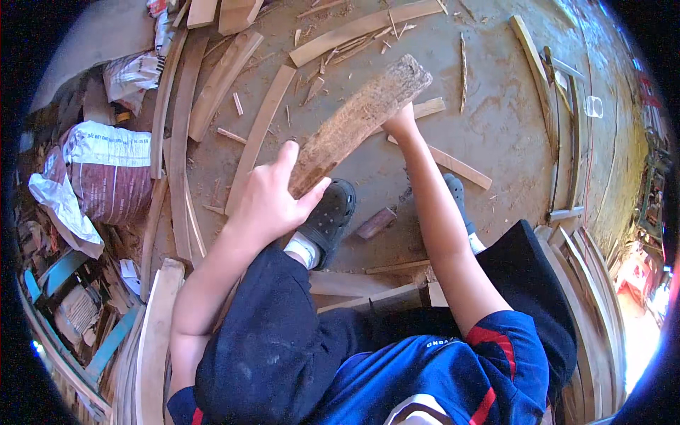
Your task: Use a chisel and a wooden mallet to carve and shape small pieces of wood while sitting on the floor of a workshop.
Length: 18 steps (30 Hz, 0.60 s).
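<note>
A rough, weathered wooden board (361,117) is held tilted over the floor in front of me. Its near end is in my left hand (273,188), closed on it with the thumb along one edge and the index finger along the other. At the far end, my right hand (401,122) reaches under the board from the right and holds it there. The board hides most of the right hand's fingers. Beyond that hand lies a pale wood strip (428,108). Another short strip (464,168) rests on the floor beside my right forearm.
Curved boards (263,134) and splinters are scattered across the floor. A bow saw (567,142) lies at the right. A printed sack (110,170) stands at the left. Stacked planks (584,283) flank me. A small brown block (375,223) lies between my shoes.
</note>
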Available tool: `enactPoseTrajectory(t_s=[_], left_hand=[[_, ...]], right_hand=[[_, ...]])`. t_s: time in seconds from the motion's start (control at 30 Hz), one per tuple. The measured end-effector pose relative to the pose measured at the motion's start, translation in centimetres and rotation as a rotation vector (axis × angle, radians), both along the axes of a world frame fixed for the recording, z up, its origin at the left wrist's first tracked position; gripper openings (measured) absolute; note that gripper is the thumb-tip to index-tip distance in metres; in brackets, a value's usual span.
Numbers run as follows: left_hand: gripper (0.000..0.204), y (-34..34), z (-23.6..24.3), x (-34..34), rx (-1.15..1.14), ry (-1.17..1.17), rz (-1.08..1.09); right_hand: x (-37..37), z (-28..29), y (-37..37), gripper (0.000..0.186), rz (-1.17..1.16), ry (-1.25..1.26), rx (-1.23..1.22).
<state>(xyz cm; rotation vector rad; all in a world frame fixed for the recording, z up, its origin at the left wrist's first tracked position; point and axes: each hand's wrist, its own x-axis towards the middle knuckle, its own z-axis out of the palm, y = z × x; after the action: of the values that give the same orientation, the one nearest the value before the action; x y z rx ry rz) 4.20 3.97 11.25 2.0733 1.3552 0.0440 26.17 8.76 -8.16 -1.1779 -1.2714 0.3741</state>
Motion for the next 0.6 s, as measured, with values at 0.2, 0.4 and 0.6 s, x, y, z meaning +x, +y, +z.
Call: enactPoseTrajectory(t_s=[0.2,0.4,0.6], left_hand=[[0.058,-1.9,-2.0,-3.0,0.093,-0.193,0.115],[0.053,-3.2,-5.9,-4.5,-0.193,0.182,0.073],[0.052,-4.6,-8.7,-4.3,-0.402,0.374,0.101]], right_hand=[[1.7,0.0,-2.6,0.025,0.132,0.197,-0.463],[1.7,0.0,-6.8,0.03,0.067,0.068,-0.258],[0.7,-1.0,-9.2,0.028,0.068,0.106,-0.119]])
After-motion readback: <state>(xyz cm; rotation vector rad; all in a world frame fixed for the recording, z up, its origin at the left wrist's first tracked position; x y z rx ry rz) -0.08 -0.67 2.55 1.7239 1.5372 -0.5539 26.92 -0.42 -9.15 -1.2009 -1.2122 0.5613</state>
